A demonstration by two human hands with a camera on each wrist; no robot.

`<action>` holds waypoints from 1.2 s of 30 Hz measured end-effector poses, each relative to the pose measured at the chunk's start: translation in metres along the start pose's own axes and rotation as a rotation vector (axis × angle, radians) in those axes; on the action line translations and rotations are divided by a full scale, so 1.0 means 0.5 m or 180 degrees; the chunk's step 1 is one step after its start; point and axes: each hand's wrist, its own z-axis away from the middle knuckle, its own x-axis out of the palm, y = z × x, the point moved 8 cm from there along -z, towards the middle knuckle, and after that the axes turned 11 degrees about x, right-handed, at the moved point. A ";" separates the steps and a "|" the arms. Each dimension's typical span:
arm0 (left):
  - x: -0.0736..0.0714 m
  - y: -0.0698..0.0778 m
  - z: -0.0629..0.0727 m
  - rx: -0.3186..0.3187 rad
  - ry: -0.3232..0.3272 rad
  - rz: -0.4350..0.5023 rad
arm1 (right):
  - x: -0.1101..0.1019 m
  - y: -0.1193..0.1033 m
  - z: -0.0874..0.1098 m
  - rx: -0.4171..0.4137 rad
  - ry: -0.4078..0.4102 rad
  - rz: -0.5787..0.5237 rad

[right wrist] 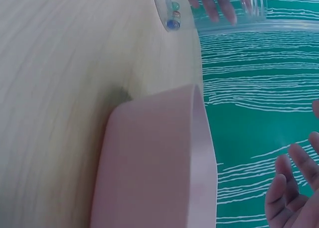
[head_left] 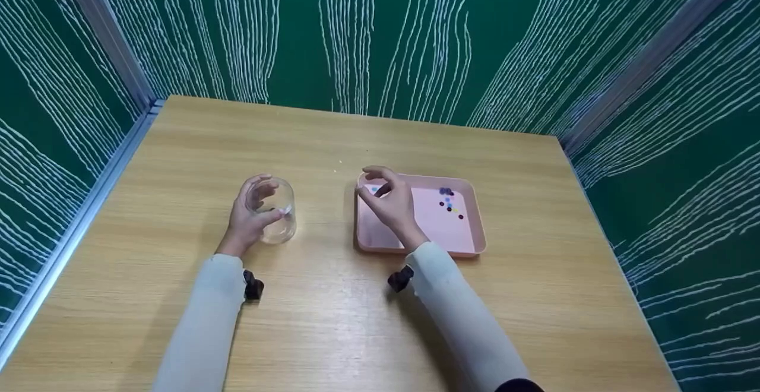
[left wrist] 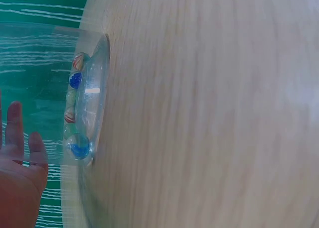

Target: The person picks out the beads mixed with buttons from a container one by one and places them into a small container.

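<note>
My left hand (head_left: 249,217) grips a clear jar (head_left: 279,228), fingers round its far side and thumb across the near side. The jar stands on the table; several coloured marbles (left wrist: 77,106) lie along its bottom in the left wrist view. Over the left part of a pink tray (head_left: 475,225) hovers my right hand (head_left: 392,202), thumb and forefinger curved with a gap between them. I see nothing held there. Several small dark and coloured marbles (head_left: 449,208) lie in the tray's right half. A light-blue spot shows below the right fingers; its kind is unclear.
The pale wooden table (head_left: 320,309) carries the jar on the left and the tray to its right. Green panels (head_left: 297,41) with white wavy lines enclose the back and sides. A few tiny white specks lie behind the tray's left corner.
</note>
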 end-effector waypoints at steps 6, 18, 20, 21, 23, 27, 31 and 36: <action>-0.001 0.002 0.002 -0.0016 0.0015 0.0074 | -0.016 0.012 -0.006 0.0090 0.0030 -0.0003; 0.003 0.000 0.002 -0.0087 -0.0131 0.0014 | -0.049 0.038 -0.014 0.0055 0.0071 0.0082; 0.004 0.002 0.002 -0.0072 -0.0128 -0.0017 | -0.056 0.045 -0.015 0.0093 0.0098 0.0128; 0.003 0.002 0.002 -0.0064 -0.0112 -0.0018 | -0.060 0.048 -0.016 0.0111 0.0110 0.0148; 0.004 0.004 0.003 -0.0036 -0.0087 -0.0015 | -0.068 0.054 -0.017 0.0132 0.0132 0.0180; 0.002 0.003 0.003 -0.0003 -0.0058 0.0012 | -0.082 0.065 -0.018 0.0156 0.0168 0.0216; 0.002 0.003 0.004 0.0023 -0.0033 0.0013 | -0.094 0.076 -0.019 0.0224 0.0187 0.0284; -0.001 -0.002 0.003 -0.0017 0.0018 0.0009 | -0.110 0.085 -0.021 0.0285 0.0187 0.0414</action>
